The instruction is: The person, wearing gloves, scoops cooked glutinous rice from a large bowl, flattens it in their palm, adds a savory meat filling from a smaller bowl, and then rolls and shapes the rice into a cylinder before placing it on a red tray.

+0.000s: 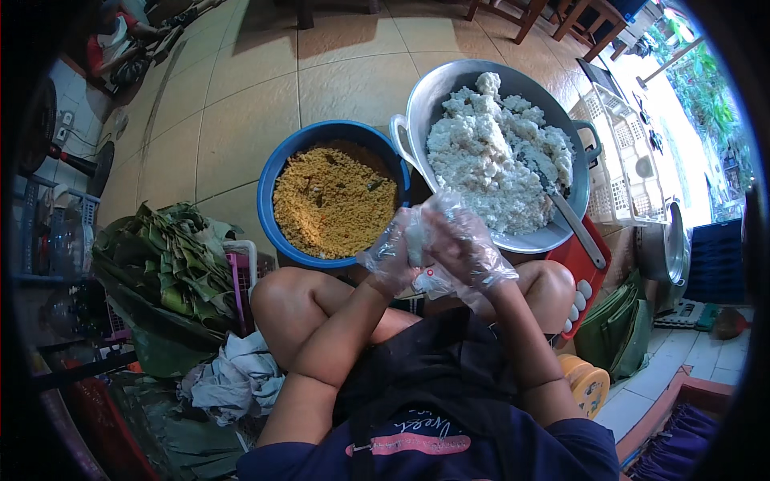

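Observation:
My left hand [390, 248] and my right hand [460, 240], both in clear plastic gloves, press together above my crossed legs. Between the palms is a white lump [416, 242], apparently rice, mostly covered by the fingers. Beyond my left hand stands a blue plastic basin [264, 207] of yellow crumbly food [331, 207] with dark leaf bits. Ahead of my right hand is a wide two-handled metal pan [424, 99] of white sticky rice [475, 144]. A metal spatula [574, 225] rests in the rice, its handle over the rim.
Several white rice pieces [576, 303] lie on a red tray [595, 258] by my right knee. Banana leaves [180, 264] are heaped left; more folded leaves [619, 324] are right. A crumpled cloth [234, 379], white plastic crate [619, 156] and yellow lidded tub [586, 385] stand around me. Another person sits far left.

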A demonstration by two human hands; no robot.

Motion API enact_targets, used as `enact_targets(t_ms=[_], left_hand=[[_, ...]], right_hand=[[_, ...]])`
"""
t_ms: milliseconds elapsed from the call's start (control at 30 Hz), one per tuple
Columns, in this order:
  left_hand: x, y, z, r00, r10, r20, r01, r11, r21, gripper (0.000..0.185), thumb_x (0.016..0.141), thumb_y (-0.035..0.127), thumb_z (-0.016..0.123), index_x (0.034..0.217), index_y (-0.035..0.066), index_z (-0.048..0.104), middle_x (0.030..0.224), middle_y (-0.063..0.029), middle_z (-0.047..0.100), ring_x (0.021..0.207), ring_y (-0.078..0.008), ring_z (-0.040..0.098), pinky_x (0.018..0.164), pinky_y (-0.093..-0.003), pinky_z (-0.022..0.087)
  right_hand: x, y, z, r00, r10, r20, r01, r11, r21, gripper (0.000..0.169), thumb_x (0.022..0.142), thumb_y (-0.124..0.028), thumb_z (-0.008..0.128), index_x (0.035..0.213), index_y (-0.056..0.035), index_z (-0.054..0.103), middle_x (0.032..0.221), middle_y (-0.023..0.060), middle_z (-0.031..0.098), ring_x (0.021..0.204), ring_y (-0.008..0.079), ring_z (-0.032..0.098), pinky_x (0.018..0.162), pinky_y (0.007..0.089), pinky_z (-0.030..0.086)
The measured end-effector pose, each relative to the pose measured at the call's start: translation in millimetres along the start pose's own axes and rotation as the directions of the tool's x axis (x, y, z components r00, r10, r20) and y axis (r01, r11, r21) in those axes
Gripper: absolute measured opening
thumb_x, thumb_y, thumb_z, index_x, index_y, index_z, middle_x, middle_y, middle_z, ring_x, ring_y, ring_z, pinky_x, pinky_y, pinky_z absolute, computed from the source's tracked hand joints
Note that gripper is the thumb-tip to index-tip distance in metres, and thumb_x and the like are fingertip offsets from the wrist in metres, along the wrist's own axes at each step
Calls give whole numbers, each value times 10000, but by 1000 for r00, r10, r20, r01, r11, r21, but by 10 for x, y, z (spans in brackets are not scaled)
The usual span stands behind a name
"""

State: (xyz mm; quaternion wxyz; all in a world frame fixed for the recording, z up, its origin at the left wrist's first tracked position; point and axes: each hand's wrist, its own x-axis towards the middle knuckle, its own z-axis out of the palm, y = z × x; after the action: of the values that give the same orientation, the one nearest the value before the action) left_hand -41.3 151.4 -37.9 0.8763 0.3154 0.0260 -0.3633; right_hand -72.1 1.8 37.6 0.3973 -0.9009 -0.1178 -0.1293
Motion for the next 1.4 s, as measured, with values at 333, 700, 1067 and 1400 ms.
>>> enact_targets(t_ms=[333,700,1067,1400], left_hand=[[14,15,193,984,175,-43,-150,930,336,474,972,510,353,1027,111,604,900,-47,640,755,-158,631,679,-278,516],[-143,87,340,974,226,27,-226,974,30,605,969,509,371,1309,16,456,1249,-130,538,1169,-256,525,989,-426,440],[-14,-9,-11,965,197,175,-252,885,392,538,901,351,573,1334,73,417,1267,-81,508,1170,-210,503,1000,-326,420],[-35,227,180,944,233,234,-312,860,403,662,982,518,316,1403,7,323,1398,-106,408,1263,-222,423,1068,-365,340]], right_hand=[[-73,73,83,791,494,360,-608,575,547,133,895,-91,608,1021,-49,598,962,36,628,916,117,573,778,296,478],[-273,-323,218,989,146,9,-144,984,-103,698,840,-304,656,1435,-90,359,1516,226,204,1416,398,149,1133,475,127],[-131,-11,65,977,-164,137,173,983,-62,750,794,-221,710,1420,-45,337,1397,206,393,1297,372,385,1094,442,284],[-180,-50,42,925,304,226,-366,563,741,892,754,-276,781,1449,-42,274,1388,208,397,1302,361,373,1075,429,291]])
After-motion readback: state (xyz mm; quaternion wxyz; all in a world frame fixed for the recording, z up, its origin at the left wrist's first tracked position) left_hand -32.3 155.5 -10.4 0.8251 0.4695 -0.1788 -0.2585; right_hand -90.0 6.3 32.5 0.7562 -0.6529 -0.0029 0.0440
